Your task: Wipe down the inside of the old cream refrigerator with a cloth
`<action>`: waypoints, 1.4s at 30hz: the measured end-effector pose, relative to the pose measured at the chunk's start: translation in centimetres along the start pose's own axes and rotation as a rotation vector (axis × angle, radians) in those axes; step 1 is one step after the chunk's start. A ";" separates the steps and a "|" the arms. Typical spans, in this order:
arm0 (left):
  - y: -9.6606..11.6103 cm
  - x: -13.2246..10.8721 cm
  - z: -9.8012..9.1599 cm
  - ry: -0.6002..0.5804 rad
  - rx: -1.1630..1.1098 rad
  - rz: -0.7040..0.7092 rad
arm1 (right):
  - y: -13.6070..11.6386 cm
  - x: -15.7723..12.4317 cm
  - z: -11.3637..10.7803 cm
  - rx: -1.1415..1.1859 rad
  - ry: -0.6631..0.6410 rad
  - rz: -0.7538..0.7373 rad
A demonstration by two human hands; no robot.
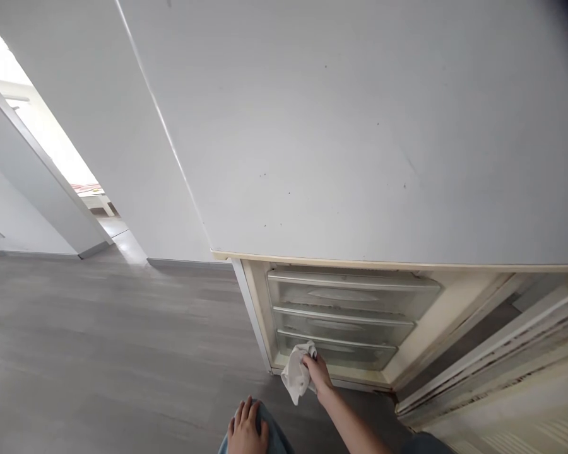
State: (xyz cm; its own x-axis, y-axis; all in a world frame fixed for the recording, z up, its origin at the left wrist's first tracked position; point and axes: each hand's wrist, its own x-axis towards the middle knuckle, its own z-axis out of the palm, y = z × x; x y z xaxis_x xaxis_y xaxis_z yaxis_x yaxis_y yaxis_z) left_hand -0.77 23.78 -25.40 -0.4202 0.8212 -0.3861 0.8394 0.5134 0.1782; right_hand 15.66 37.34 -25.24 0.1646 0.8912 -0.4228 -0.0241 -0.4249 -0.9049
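The right hand grips a white cloth, fingers closed around it — the cloth is pressed against the lower left corner of the open freezer, just beside the bottom drawer. The left hand rests flat, fingers spread, on a knee in jeans — holding nothing.
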 end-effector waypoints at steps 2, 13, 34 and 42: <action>0.1 -0.1 -0.1 -0.002 -0.008 0.010 | -2.2 -1.7 0.5 0.111 -0.100 -0.051; -0.9 -0.3 0.2 0.033 -0.069 0.037 | -23.0 -10.1 5.6 0.094 -0.004 -1.075; -1.1 -0.4 0.3 0.060 -0.088 0.046 | -12.4 -3.4 11.6 -0.403 0.234 -1.627; -1.0 -0.7 0.3 0.076 -0.082 0.058 | -3.9 0.0 8.7 -0.578 0.068 -1.595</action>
State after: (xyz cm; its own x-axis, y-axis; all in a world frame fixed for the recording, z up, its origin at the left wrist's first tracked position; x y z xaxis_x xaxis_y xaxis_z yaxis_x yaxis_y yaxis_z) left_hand -1.20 22.67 -25.57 -0.3990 0.8652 -0.3036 0.8336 0.4802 0.2729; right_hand 7.20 40.38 -22.09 -0.2924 0.4569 0.8401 0.5285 0.8094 -0.2562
